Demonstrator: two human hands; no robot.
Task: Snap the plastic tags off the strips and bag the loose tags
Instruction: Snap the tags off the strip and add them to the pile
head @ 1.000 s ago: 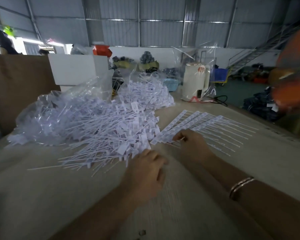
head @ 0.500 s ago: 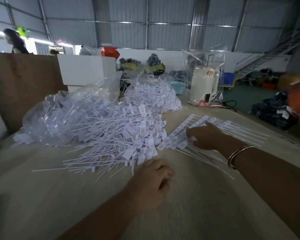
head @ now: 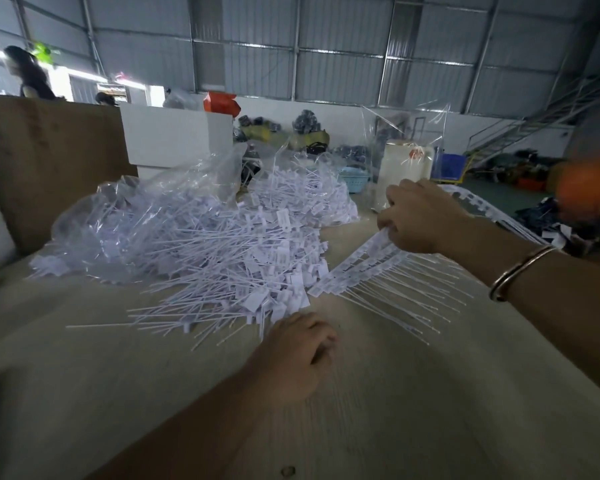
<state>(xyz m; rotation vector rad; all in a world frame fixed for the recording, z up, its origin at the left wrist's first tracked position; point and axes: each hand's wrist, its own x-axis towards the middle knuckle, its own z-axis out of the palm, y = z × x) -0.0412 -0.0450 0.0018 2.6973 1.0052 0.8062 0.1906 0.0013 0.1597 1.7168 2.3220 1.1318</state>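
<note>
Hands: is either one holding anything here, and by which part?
The right hand grips a strip of tags at its far upper end. The left hand is curled on the table; any hold cannot be told.

1. Table (head: 430, 410): pale wood-grain top, matt, smooth.
2. Loose tags (head: 229, 271): white plastic, thin, slightly glossy.
3. Strips (head: 368, 268): same white plastic, flat tags with thin stems.
4. Bag (head: 125, 216): clear plastic film, crinkled, shiny.
5. Bangle (head: 516, 271): polished metal, glossy.
6. Board (head: 42, 161) at left: brown, matt, rough-looking, wood or cardboard, can't tell.
7. Back wall (head: 326, 57): corrugated metal sheeting, dull grey.
</note>
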